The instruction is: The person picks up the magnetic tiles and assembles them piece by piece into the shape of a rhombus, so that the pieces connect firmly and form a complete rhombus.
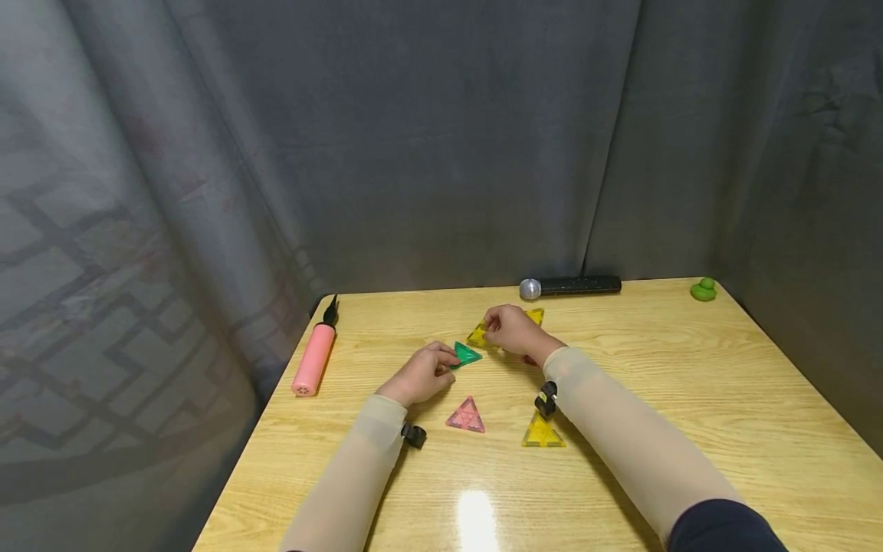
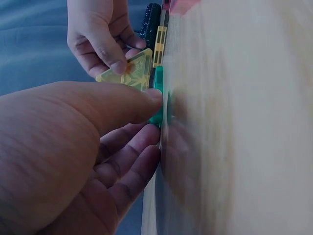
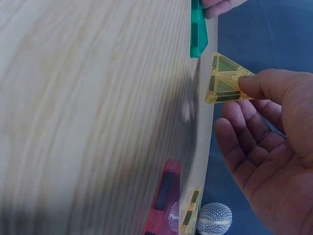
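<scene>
Right fingers pinch a yellow triangular tile.

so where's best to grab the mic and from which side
Probably round the middle of the black handle, from above and the near side, fingers across it: the mic lies lengthwise along the table's far edge, with the curtain behind, and the long slim handle looks easier to wrap than the ball head.
</scene>
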Motion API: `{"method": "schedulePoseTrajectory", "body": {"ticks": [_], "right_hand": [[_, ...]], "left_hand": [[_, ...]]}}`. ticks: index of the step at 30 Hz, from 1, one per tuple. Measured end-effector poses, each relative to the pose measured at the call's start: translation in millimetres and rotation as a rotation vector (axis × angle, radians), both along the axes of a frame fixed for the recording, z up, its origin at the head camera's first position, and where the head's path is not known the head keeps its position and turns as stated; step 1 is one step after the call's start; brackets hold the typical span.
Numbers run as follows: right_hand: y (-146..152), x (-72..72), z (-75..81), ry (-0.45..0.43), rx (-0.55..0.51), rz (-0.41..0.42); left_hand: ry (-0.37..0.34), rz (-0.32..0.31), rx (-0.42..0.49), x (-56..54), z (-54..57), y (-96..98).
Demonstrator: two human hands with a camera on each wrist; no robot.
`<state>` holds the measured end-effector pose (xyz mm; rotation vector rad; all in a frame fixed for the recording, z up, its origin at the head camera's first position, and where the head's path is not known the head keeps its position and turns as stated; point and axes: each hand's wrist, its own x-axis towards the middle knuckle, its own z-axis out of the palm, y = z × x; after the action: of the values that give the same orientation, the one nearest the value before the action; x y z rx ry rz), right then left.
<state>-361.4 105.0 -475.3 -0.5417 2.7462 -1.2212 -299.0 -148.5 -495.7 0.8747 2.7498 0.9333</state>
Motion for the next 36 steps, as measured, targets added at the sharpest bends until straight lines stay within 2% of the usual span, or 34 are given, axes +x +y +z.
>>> {"method": "schedulePoseTrajectory", "body": {"ticks": [10, 18, 36], "right_hand": [[-5.2, 3.5, 3.1, 0.002, 0.018, 0.011], [-8.6, 4.9, 5.2, 0.013, 0.054, 0.040], [-13.3, 5.4, 4.0, 0.008, 0.053, 0.075]], "left_hand": [[0.009, 0.011, -0.048, 3.2, 1.1, 4.2], [0.035, -0.014, -0.086, 4.4, 2.0, 7.4], [0.003, -0.015, -0.071, 4.7, 1.5, 8.3]]}}
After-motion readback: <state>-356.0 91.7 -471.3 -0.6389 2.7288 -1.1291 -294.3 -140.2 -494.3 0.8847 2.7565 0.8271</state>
